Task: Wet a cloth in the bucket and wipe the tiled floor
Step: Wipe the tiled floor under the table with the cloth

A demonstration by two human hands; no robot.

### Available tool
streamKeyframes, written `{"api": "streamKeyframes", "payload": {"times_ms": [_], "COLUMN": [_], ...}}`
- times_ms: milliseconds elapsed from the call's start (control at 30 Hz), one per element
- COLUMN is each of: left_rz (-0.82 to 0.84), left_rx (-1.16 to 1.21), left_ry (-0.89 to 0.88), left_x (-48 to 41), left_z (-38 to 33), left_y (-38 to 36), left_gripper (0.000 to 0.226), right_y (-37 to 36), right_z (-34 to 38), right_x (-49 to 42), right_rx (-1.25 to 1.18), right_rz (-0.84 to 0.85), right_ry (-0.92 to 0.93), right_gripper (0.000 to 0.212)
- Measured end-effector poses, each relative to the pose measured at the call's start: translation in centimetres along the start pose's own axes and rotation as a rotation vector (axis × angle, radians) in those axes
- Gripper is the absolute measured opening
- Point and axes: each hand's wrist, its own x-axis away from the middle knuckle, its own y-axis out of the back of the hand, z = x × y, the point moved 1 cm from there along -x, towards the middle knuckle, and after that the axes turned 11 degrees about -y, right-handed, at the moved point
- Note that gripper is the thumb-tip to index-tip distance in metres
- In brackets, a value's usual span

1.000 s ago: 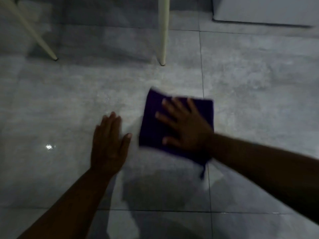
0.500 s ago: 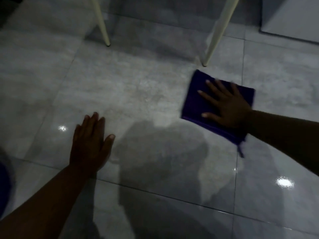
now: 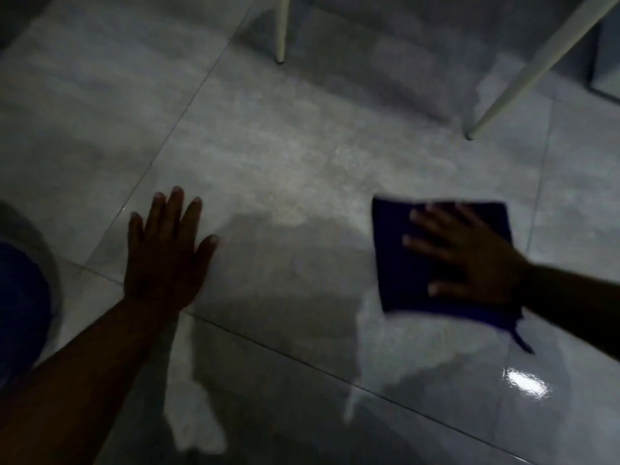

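A folded dark purple cloth [image 3: 396, 263] lies flat on the grey tiled floor [image 3: 285, 162] at the right. My right hand [image 3: 469, 256] presses down on it with fingers spread, palm flat on the fabric. A thin loop of the cloth trails out at its near right corner. My left hand [image 3: 164, 253] rests flat on the floor to the left, fingers apart, holding nothing. The tiles near the cloth look wet and shiny. A dark blue curved shape [image 3: 20, 307] at the left edge could be the bucket; I cannot tell.
Two slim white furniture legs stand on the floor beyond my hands, one at top centre [image 3: 281, 31], one slanting at top right [image 3: 523, 75]. A pale panel or cabinet base [image 3: 607, 58] sits at the far right edge. A bright light reflection [image 3: 525, 384] glints on the tile.
My right hand has slid the cloth toward me, away from the slanted white leg. The view has shifted left. My left hand stays planted on the floor.
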Motion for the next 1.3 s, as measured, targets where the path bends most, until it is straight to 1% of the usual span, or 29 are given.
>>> {"api": "streamKeyframes", "payload": {"times_ms": [33,100,133,167,200,267,333,367,433,467,500,533,600,633,700,733,800,833,900,967,1000,1100,1167,1200,1267,1300], "left_rz": [0.005,0.009,0.006,0.002,-0.005,-0.047,-0.119,-0.146,-0.133,-0.099,-0.065,-0.048,-0.05,-0.056,-0.061,-0.06,-0.074,-0.102,-0.207,-0.292,-0.293,-0.148,-0.067,-0.039,0.002,0.015], "left_rx": [0.001,0.016,0.024,0.034,0.052,0.116,0.164,0.156,0.091,0.052,0.019,-0.003,-0.031,-0.034,-0.022,0.002,0.127,0.238,0.437,0.432,0.394,0.3,0.229,0.191,0.118,0.088], "left_ry": [-0.004,-0.016,-0.018,-0.012,-0.005,0.023,0.056,0.071,0.089,0.093,0.091,0.082,0.068,0.063,0.062,0.062,0.081,0.112,0.222,0.303,0.307,0.238,0.183,0.156,0.122,0.117], "left_x": [0.0,0.3,0.4,0.5,0.5,0.3,0.4,0.5,0.4,0.4,0.3,0.2,0.2,0.1,0.2,0.1,-0.1,-0.3,-0.1,0.5,0.8,2.1,3.0,3.4,4.1,4.3], "left_z": [-0.2,-0.1,-0.1,-0.1,0.0,0.1,0.2,0.3,0.3,0.4,0.5,0.4,0.6,0.6,0.5,0.5,0.9,1.1,2.1,3.4,4.0,4.8,4.4,3.9,3.2,3.0], "left_y": [0.0,0.1,0.1,0.2,0.4,0.6,0.7,0.7,0.3,0.0,-0.2,-0.5,-0.8,-0.9,-0.9,-0.7,-0.1,0.4,1.7,2.7,3.0,2.6,1.8,1.4,0.7,0.5], "left_gripper": [0.071,0.07,0.07,0.069,0.067,0.065,0.063,0.063,0.065,0.067,0.07,0.072,0.072,0.072,0.071,0.07,0.072,0.074,0.078,0.079,0.079,0.075,0.069,0.068,0.07,0.071], "right_y": [0.8,2.0,2.6,3.0,3.3,3.1,2.2,1.9,1.5,1.4,1.4,1.5,2.0,2.6,3.8,4.3,5.5,6.1,6.6,6.0,5.6,3.4,2.0,1.4,0.6,0.3], "right_z": [-0.8,0.6,2.5,4.9,7.8,13.7,18.1,19.0,17.5,15.4,12.8,9.9,5.0,3.5,3.3,4.4,8.9,11.8,18.3,24.3,27.1,31.8,31.1,29.4,23.6,19.9], "right_x": [-2.8,-8.9,-11.8,-14.2,-16.0,-16.7,-13.9,-11.7,-7.7,-6.5,-6.0,-6.0,-8.6,-10.7,-16.1,-19.0,-24.7,-26.8,-28.8,-27.6,-25.9,-18.0,-11.4,-8.1,-3.1,-1.6], "right_rx": [0.0,-0.032,-0.051,-0.068,-0.067,-0.043,-0.035,-0.05,-0.083,-0.065,-0.033,-0.003,0.028,0.029,-0.002,-0.032,-0.073,-0.086,-0.103,-0.086,-0.08,-0.094,-0.107,-0.134,-0.096,-0.04], "right_rz": [-0.006,-0.022,-0.034,-0.047,-0.062,-0.111,-0.141,-0.128,-0.061,-0.041,-0.032,-0.038,-0.049,-0.051,-0.064,-0.056,-0.028,-0.025,-0.043,-0.074,-0.09,-0.116,-0.113,-0.113,-0.085,-0.059], "right_ry": [-0.119,-0.307,-0.355,-0.362,-0.327,-0.135,0.155,0.286,0.504,0.564,0.561,0.499,0.292,0.18,-0.046,-0.143,-0.252,-0.268,-0.233,-0.096,-0.005,0.221,0.327,0.376,0.45,0.434], "right_gripper": [0.08,0.081,0.082,0.083,0.084,0.082,0.077,0.075,0.073,0.073,0.073,0.075,0.078,0.079,0.078,0.078,0.082,0.083,0.084,0.084,0.084,0.082,0.079,0.077,0.076,0.077]}}
